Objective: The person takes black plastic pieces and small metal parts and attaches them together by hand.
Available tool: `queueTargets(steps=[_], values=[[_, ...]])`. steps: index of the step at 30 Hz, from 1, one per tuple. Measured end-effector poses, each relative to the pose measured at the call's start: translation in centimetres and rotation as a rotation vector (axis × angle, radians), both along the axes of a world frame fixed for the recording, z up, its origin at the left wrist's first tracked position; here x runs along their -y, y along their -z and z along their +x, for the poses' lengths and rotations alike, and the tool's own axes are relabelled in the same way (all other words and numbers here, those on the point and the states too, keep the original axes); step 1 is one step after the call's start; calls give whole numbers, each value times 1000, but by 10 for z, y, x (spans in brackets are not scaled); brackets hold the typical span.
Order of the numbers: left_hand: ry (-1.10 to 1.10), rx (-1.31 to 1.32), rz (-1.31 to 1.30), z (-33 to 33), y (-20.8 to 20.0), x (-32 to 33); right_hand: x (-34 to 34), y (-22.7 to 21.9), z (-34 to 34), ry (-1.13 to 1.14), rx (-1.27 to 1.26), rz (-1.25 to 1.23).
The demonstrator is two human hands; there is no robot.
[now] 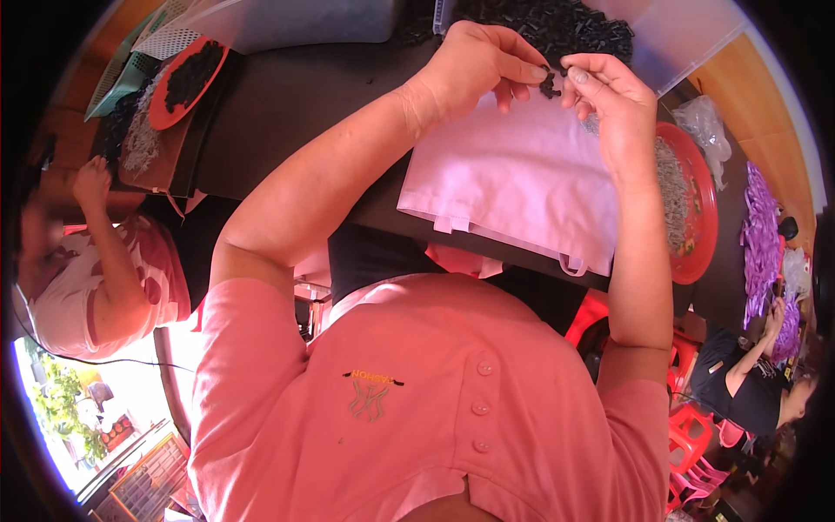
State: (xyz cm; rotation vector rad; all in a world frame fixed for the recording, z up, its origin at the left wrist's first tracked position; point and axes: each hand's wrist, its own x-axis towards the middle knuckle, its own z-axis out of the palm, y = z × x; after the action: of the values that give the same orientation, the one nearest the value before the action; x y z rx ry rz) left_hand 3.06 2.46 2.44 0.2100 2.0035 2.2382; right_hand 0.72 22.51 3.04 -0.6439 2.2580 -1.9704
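My left hand [487,65] pinches a small black part [549,85] between thumb and fingertips, above a pink cloth [513,165] on the dark table. Close by on its right, my right hand [613,100] is closed in a pinch too. A dark bit shows at its fingertips, too small to make out well. Just beyond both hands lies a heap of small black parts [574,30]. To the right of my right forearm, a red tray [706,204] holds many thin silvery-grey pieces, partly hidden by that arm.
A grey bin [304,24] stands at the back left, a clear plastic bin wall [696,39] at the back right. A red plate [156,109] of black parts sits far left. A co-worker [113,278] is at left, another [739,378] at right near purple strips [758,244].
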Motion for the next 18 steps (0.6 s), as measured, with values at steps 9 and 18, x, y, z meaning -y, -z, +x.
queueTargets(steps=[9,18], values=[[21,-30,-1,3,-2,-5,11,-2,11,34,149,-188],[21,-7,44,9,-5,-7,20,2,19,130,-83,-28]])
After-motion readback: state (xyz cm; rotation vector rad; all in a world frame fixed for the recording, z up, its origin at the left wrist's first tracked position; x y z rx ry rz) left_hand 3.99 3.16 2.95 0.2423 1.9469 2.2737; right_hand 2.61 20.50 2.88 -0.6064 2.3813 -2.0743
